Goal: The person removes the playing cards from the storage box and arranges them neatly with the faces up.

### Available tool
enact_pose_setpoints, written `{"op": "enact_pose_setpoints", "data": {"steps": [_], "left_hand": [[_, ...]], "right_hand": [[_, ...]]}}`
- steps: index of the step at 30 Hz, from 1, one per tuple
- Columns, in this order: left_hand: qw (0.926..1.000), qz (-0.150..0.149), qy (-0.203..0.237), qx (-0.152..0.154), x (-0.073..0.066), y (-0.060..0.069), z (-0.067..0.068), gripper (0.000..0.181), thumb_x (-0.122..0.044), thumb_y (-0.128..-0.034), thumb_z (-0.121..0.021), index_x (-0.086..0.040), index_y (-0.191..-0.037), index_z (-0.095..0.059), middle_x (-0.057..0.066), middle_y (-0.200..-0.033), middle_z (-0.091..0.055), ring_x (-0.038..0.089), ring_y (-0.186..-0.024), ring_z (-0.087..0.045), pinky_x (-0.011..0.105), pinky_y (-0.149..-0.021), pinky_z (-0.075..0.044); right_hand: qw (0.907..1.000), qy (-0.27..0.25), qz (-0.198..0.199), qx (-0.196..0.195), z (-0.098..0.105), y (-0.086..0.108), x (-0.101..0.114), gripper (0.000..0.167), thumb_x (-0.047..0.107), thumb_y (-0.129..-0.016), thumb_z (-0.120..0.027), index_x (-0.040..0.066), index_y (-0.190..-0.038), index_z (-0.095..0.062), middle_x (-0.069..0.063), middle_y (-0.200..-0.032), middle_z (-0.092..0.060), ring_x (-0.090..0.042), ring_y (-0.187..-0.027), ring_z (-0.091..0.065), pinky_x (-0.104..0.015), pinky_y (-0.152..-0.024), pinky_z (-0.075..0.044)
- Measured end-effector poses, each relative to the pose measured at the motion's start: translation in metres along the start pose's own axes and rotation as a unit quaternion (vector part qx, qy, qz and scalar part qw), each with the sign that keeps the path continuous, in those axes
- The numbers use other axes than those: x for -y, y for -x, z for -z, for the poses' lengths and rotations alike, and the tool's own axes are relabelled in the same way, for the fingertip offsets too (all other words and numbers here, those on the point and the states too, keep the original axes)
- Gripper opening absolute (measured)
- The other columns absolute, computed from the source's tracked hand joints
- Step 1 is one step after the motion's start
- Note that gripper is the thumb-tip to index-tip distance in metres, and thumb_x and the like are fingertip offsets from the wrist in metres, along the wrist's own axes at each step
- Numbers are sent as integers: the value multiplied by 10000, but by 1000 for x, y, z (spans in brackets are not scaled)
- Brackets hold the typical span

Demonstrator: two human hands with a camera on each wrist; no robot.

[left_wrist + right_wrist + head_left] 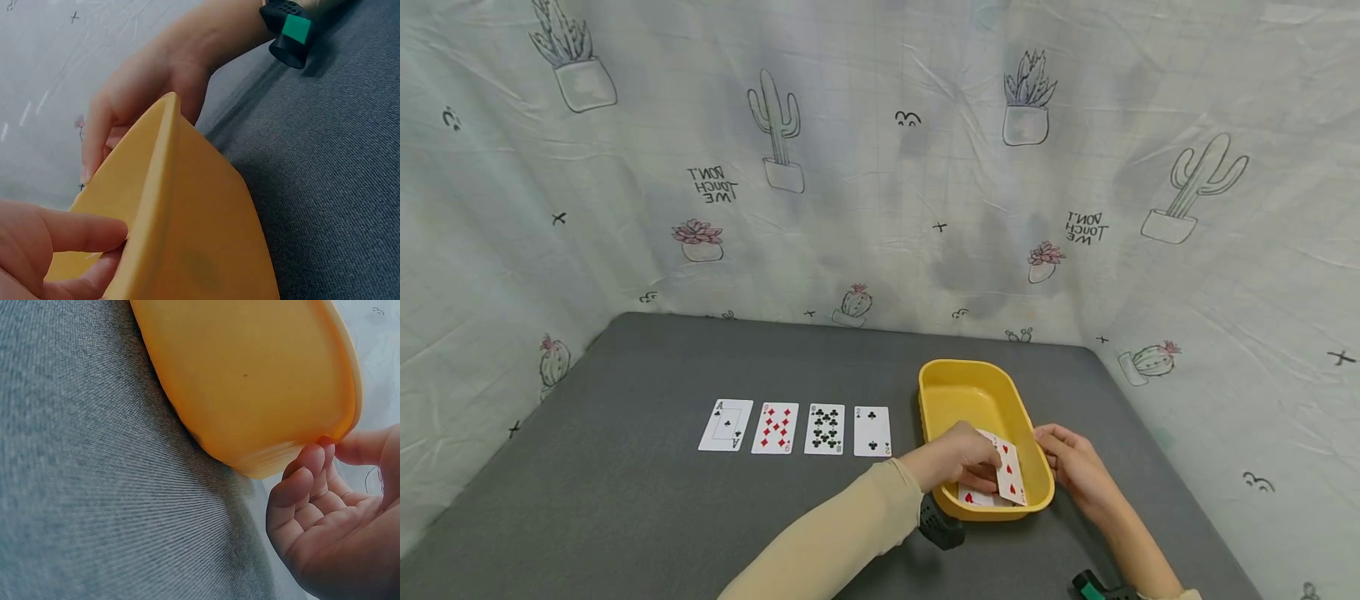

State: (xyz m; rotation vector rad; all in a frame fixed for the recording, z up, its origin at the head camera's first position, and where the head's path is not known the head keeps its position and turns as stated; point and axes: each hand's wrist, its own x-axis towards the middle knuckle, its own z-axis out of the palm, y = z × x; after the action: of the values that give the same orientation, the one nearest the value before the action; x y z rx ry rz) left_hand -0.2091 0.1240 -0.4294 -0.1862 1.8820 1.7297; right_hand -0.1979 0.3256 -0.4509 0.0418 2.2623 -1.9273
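Note:
A yellow plastic tub [973, 367] stands on the grey table, with red heart playing cards [1011, 475] inside near its front end. My left hand [958, 457] reaches over the tub's left side and pinches a card there. In the left wrist view, the left thumb and finger [87, 232] come together beside the tub's rim; the card is mostly hidden there. My right hand [1078, 467] is at the tub's right side. The right wrist view shows that hand's thumb and fingertips [297, 487] pinching the tub's rim.
Left of the tub, face-up cards lie in a row: an ace of clubs [726, 425], a diamonds card [775, 428], a clubs card [825, 429] and a two of clubs [872, 432]. A patterned cloth [865, 208] hangs behind and beside the grey table [625, 500].

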Motion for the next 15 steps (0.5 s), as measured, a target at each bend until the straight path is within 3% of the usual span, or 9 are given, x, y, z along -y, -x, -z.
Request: {"op": "enact_pose_setpoints", "data": {"steps": [4,10,15], "left_hand": [[9998,-79,-194,-59,1,3,-1,54,6,-855,-709,8,-840,-657,132,-723,-668,239,-642,-691,362,-675,-580],[9962,-593,-558,-311,2,6,-1,78,6,-854,-700,-28,-807,-647,103,-716,-639,221,-550,-642,324,-594,-573],[9936,-1015,80,-492,2,3,1,70,4,-856,-697,-35,-850,-639,94,-748,-630,236,-599,-665,322,-590,-573]], "right_hand": [[10000,28,-11,-14,-1,2,1,331,217,-1039,-520,-102,-1126,-536,-119,-941,-620,-165,-759,-620,-287,-652,-551],[10000,15,-53,-23,0,0,-2,316,225,-1040,-516,-80,-1119,-542,-108,-949,-623,-161,-772,-619,-285,-670,-552],[10000,-8,-74,-19,0,-1,-4,292,241,-1039,-522,-44,-1090,-556,-105,-951,-635,-178,-777,-626,-292,-683,-557]]}}
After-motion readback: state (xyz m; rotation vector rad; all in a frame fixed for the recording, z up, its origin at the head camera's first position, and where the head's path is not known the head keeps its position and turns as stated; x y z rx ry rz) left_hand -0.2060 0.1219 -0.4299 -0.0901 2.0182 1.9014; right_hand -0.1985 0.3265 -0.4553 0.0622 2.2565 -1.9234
